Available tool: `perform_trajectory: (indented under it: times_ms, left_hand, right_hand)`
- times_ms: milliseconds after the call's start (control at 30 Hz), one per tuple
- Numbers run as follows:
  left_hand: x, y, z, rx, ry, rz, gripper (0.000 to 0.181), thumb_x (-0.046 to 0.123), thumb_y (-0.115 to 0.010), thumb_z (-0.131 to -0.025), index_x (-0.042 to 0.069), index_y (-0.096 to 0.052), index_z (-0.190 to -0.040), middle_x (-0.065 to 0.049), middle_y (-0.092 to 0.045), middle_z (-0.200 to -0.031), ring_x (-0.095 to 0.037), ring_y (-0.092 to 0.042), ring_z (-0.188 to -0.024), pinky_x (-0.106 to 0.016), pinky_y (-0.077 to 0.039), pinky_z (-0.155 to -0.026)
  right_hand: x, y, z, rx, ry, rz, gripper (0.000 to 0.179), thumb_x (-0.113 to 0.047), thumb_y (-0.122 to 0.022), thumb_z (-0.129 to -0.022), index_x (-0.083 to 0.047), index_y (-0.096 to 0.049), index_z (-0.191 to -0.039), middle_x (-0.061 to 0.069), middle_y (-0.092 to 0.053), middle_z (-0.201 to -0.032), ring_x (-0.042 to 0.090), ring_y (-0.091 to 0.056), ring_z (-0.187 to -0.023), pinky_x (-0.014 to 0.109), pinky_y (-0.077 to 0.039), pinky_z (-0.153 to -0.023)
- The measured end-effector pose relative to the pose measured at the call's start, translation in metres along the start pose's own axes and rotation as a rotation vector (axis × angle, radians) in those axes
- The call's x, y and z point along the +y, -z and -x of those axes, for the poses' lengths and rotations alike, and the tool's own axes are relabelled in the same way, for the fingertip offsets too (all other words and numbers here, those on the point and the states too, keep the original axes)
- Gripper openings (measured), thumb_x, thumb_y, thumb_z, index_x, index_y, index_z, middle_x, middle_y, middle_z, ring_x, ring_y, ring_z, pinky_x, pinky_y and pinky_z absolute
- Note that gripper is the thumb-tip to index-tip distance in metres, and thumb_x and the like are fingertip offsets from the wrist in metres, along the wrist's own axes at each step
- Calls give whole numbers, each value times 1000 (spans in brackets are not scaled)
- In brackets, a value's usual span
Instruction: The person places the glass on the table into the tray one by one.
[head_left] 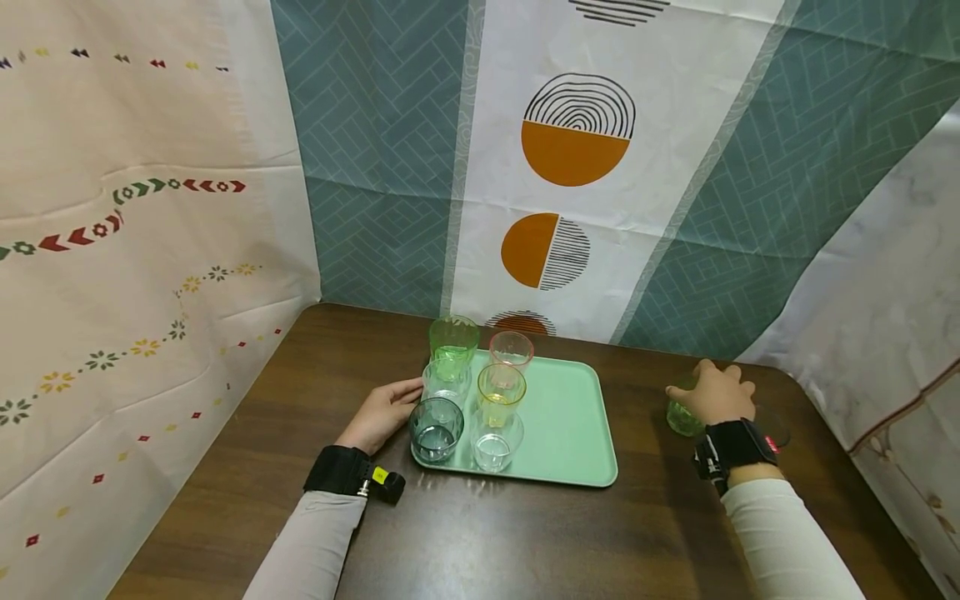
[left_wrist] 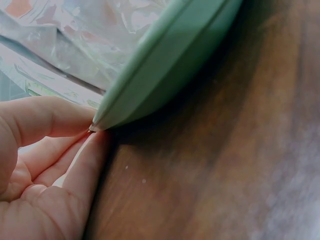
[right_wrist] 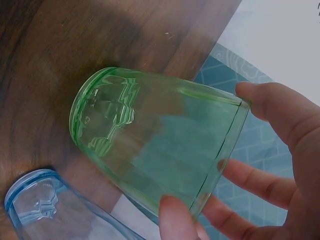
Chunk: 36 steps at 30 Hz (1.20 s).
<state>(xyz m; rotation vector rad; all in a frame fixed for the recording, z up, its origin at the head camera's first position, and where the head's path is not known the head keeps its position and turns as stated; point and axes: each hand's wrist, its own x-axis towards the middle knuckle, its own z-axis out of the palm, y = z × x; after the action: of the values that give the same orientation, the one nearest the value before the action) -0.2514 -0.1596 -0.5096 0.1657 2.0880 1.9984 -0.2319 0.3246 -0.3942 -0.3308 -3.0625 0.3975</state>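
At the left side of a mint green tray (head_left: 570, 425), my left hand (head_left: 384, 414) pinches the rim; the left wrist view shows thumb and fingers meeting at the tray edge (left_wrist: 145, 82). Over at the right, my right hand (head_left: 720, 395) grips a green glass (right_wrist: 150, 130) from above, its fingers spread round the rim. That glass is upright, apart from the tray; whether its base touches the table cannot be told. Next to it in the right wrist view is a blue-tinted glass (right_wrist: 55, 212), mostly hidden by the hand in the head view.
Several glasses crowd the tray's left half: a green one (head_left: 453, 335), a pink-rimmed one (head_left: 512, 348), a yellow one (head_left: 501, 400), a dark grey one (head_left: 437, 433) and clear ones. Patterned cloths hang behind and beside the brown wooden table (head_left: 525, 542).
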Motion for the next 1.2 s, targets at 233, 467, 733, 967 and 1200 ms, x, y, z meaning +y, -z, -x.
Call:
perform_trajectory:
  times_ms: [233,467,733,967,1200]
  left_hand:
    - [2,-1,0,-7,-5,0,51,-3,-54,-93,-1,-40,-142,-24,-41,-146,-29,-36,-136,-47,-36,-108]
    - [1,-2,0,-12,-14,-1,50,-5,-51,-94,-2,-39,-143,-22,-40,-147,-29,-34,-137,-47,-34,-109]
    - [0,-1,1,-12,-18,1,51,-4,-52,-94,-2,-39,-143,-23,-39,-148,-29,-34,-137,-47,-34,-109]
    - [1,-1,2,-15,-16,10,51,-4,-52,-94,-2,-39,-143,-23,-39,-148,-29,-34,-137,-47,-34,-109]
    - [0,0,2,-13,-16,9,51,-4,-52,-93,-2,-39,-143,-23,-39,-148,-29,-34,-137,-47,-35,-109]
  right_hand:
    - [-1,-1,2,29,9,5,73,-47,-69,-81,10,-47,-119,46,-34,-116,63,-34,-98,72,-42,-70]
    - [1,-2,3,46,14,8,74,-49,-69,-81,11,-48,-118,46,-34,-115,62,-35,-97,73,-42,-70]
    - [-5,-2,3,56,22,11,71,-48,-70,-80,10,-50,-116,45,-38,-114,61,-36,-98,70,-43,-71]
    - [-11,1,5,79,49,-1,69,-48,-69,-81,9,-50,-116,46,-39,-114,61,-37,-98,69,-43,-70]
    - [-16,-1,3,90,83,-7,70,-48,-69,-81,8,-51,-118,46,-40,-113,61,-37,-96,70,-42,-69]
